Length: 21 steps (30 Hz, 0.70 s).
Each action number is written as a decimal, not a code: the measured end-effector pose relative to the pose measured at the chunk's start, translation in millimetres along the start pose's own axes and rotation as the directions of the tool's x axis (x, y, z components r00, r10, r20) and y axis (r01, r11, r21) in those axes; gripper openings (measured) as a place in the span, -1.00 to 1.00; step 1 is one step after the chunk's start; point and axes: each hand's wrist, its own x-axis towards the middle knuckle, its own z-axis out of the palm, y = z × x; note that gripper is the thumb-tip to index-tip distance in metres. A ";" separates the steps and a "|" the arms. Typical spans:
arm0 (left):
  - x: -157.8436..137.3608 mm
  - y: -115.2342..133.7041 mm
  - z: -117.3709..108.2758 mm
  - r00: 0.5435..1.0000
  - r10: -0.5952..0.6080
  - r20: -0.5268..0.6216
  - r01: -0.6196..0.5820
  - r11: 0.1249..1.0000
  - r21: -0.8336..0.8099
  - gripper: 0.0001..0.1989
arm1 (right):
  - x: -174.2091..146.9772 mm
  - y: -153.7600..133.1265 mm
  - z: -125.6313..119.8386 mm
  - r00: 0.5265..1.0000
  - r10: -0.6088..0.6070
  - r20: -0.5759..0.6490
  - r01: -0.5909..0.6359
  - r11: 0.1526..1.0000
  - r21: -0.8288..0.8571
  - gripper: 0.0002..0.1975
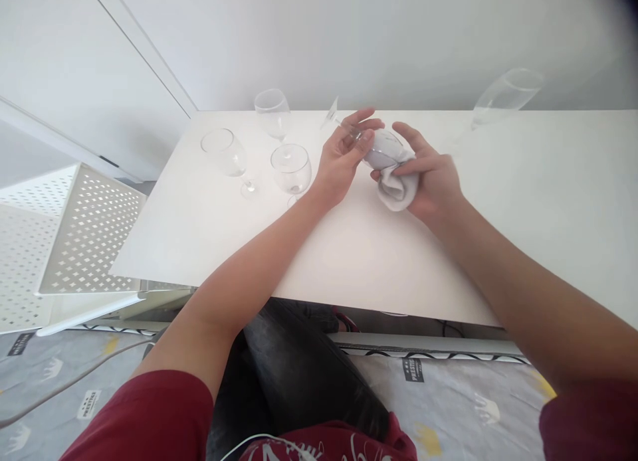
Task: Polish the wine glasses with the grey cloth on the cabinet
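Note:
Above the white table, my left hand [343, 149] grips a wine glass [376, 145] near where the stem joins the bowl. The glass lies tilted sideways, its foot toward the left and its bowl toward the right. A white cloth [397, 185] is bunched in my right hand [431, 172] and pressed against the bowl and into its mouth; part of it covers the rim. Left of my hands stand three more wine glasses: one at the back [272, 112], one at the left [224, 152] and one nearer the middle [292, 171], its foot partly hidden by my left forearm.
A taller, narrow stemmed glass [506, 99] stands at the back right of the white table [548, 235], close to the wall. Left of the table is a white perforated metal rack [92, 238]. A cable [74, 384] runs over the patterned fabric at the lower left.

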 end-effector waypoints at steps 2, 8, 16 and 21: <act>-2.5 3.7 2.1 0.996 0.062 0.060 -0.061 0.998 -0.022 -0.78 | -2.4 -5.4 1.1 0.999 0.029 0.024 -0.030 0.999 0.042 -0.33; -6.4 5.5 6.8 0.987 0.106 0.118 -0.096 0.992 -0.082 -0.78 | -5.6 -5.5 2.3 0.957 -0.284 -0.053 0.268 0.942 -0.202 -0.40; 2.6 -3.2 -4.0 0.888 -0.398 0.229 0.422 0.904 -0.068 -0.19 | 1.3 -11.3 -15.3 0.842 -0.522 -0.137 0.469 0.833 -0.292 -0.51; 0.7 6.3 -1.3 0.756 -0.507 0.413 0.559 0.829 -0.004 -0.03 | -5.4 -15.1 -12.7 0.837 -0.537 -0.105 0.458 0.793 -0.402 -0.48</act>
